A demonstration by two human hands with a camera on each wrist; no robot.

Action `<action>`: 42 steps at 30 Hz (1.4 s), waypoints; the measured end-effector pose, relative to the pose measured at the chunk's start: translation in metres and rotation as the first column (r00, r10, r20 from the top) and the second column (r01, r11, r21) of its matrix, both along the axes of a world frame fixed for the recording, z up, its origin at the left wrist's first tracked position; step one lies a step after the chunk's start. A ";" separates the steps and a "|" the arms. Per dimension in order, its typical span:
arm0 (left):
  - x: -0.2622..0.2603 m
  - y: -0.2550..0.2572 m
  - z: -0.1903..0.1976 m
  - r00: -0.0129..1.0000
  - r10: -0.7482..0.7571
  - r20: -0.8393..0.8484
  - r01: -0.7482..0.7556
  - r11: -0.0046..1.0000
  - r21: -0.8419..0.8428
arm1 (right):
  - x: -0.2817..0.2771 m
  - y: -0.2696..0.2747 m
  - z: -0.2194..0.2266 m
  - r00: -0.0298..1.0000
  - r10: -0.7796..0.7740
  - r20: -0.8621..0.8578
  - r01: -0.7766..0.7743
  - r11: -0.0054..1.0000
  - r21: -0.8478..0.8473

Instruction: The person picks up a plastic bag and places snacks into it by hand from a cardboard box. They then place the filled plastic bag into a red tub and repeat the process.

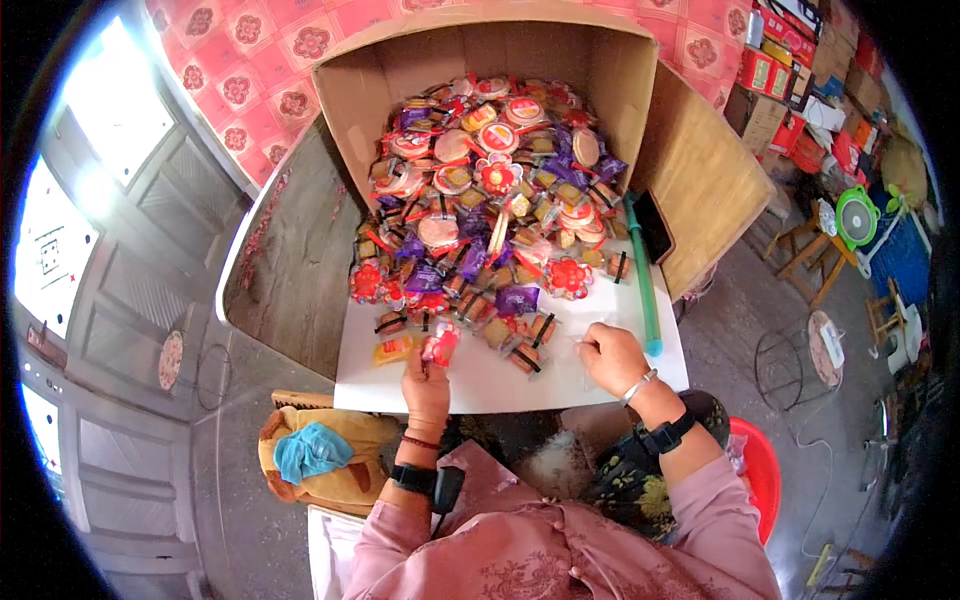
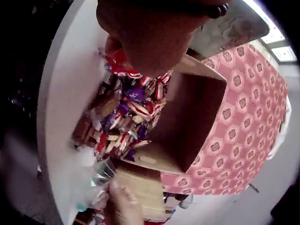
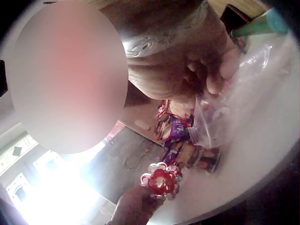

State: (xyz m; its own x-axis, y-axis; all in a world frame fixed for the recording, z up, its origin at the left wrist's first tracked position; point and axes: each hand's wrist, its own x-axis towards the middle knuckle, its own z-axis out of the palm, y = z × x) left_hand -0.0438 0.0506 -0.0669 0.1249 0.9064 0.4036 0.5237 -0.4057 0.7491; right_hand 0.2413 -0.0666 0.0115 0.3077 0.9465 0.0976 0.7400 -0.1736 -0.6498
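My left hand [image 1: 427, 388] pinches a red flower-shaped packet [image 3: 161, 183] over the front of the white tabletop [image 1: 375, 392]. To its right, my right hand [image 1: 615, 358] has curled fingers gripping the edge of a clear plastic bag [image 3: 213, 124], which hangs down in the right wrist view. In the head view the bag hardly shows against the white surface. Just beyond both hands spreads a heap of small wrapped snacks [image 1: 438, 232], with purple packets, round wafers and brown cakes among them. A yellow packet [image 1: 392, 350] lies close beside the left hand.
A cardboard box [image 1: 345, 95] on its side backs the heap, its flap [image 1: 705, 170] spread to the right. A green tube [image 1: 645, 290] and a dark phone [image 1: 654, 228] lie along the right edge. On the floor at right stands a red tub [image 1: 765, 475].
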 end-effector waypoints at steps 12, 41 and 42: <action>0.057 -0.053 0.068 0.587 0.100 0.803 0.694 0.448 -0.563 | 0.001 0.000 -0.012 0.996 0.083 0.044 -0.085 0.996 0.036; 0.106 -0.068 0.034 0.659 -0.329 0.676 0.751 0.349 -0.561 | -0.011 -0.001 -0.005 0.952 0.241 -0.187 -0.238 0.970 0.041; 0.106 -0.067 0.031 0.659 -0.330 0.676 0.751 0.349 -0.561 | -0.012 -0.001 -0.004 0.963 0.222 -0.153 -0.218 0.975 0.042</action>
State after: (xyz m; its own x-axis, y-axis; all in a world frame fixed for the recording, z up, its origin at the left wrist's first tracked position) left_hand 0.0619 -0.0161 -0.0360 0.7420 0.6292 -0.2313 0.0019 0.3430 0.9393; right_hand 0.2298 -0.0677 0.0071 0.1053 0.9904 0.0891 0.6478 -0.0003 -0.7618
